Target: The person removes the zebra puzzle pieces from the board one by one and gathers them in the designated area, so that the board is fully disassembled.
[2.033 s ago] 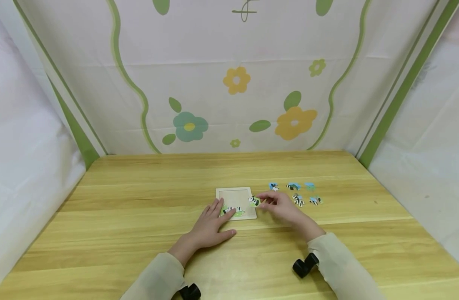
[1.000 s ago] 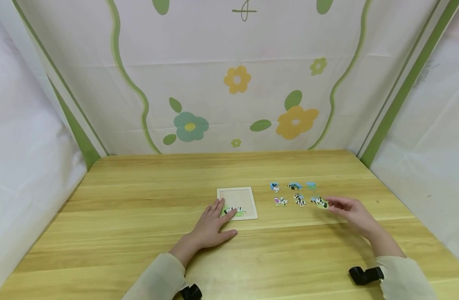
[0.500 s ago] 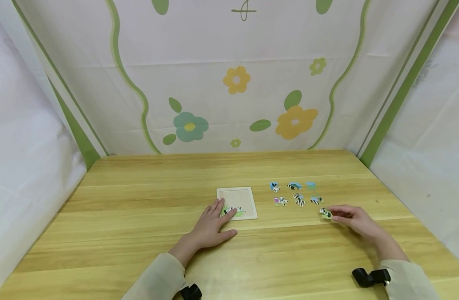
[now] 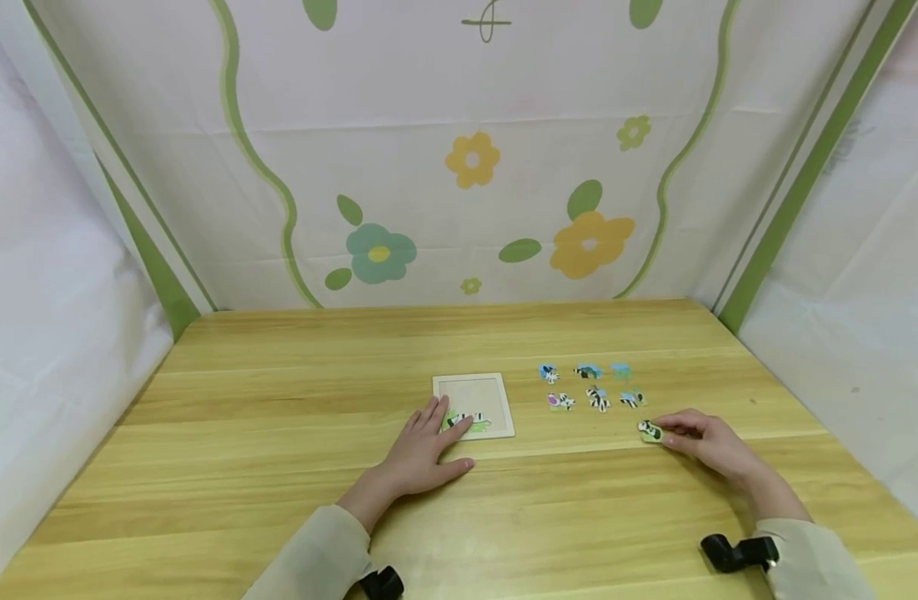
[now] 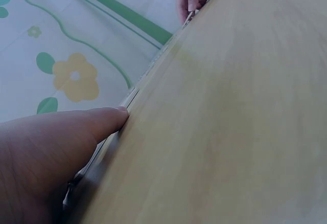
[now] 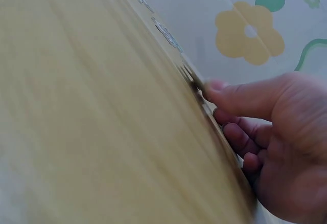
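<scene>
A light wooden puzzle tray [image 4: 510, 412] lies mid-table in the head view. Along its lower edge are green, black and white puzzle pieces [image 4: 479, 423], partly covered by fingers. My left hand [image 4: 423, 460] rests with spread, straight fingers on the tray's lower left part. To the right, my right hand [image 4: 706, 437] pinches a puzzle piece with a panda-like picture [image 4: 649, 431] between thumb and fingers, at or just above the tabletop. In the right wrist view that panda piece [image 6: 193, 79] shows edge-on at the thumb tip.
Several loose puzzle pieces lie in two rows right of the tray, among them a blue one [image 4: 621, 370], a striped one [image 4: 598, 399] and one with purple [image 4: 560, 402]. The wooden table [image 4: 278, 400] ends at a flowered cloth wall [image 4: 398, 167] behind.
My right hand has carried the panda piece from the tray's right edge rightward, past the loose pieces, then lowered it in front of them. My left hand has stayed on the tray.
</scene>
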A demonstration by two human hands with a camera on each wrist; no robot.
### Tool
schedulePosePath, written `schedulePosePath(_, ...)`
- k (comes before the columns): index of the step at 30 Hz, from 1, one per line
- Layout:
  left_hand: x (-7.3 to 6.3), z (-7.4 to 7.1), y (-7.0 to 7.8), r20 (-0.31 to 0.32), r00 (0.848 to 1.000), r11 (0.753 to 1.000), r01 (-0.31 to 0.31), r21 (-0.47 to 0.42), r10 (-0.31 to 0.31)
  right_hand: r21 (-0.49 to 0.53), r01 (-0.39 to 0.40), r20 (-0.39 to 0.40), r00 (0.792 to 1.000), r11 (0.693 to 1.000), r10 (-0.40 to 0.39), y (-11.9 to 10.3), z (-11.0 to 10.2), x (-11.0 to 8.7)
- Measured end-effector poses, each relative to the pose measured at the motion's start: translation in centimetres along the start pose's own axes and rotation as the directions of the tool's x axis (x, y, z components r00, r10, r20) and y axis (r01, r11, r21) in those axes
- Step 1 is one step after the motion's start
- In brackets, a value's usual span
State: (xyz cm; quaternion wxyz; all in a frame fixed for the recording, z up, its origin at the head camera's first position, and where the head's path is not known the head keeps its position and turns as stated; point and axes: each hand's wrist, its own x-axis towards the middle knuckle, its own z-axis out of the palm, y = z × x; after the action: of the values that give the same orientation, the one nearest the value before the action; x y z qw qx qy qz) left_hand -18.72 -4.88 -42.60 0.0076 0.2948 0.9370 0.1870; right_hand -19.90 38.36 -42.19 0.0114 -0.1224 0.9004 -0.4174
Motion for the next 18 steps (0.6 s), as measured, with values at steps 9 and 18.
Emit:
schedulePosePath(9, 0.08, -0.05, 0.06, -0.001, 1.000, 1.000, -0.004, -0.006, 0.004, -0.008, -0.043, 0.009, 0.999, 0.999, 0.043, -0.05, -0.03, 0.03)
schedulePosePath(18, 0.14, 0.03, -0.11, 0.001, 1.000, 1.000, 0.004, -0.003, -0.004, -0.029, -0.043, 0.009, 0.999, 0.999, 0.043, 0.07, 0.11, 0.20)
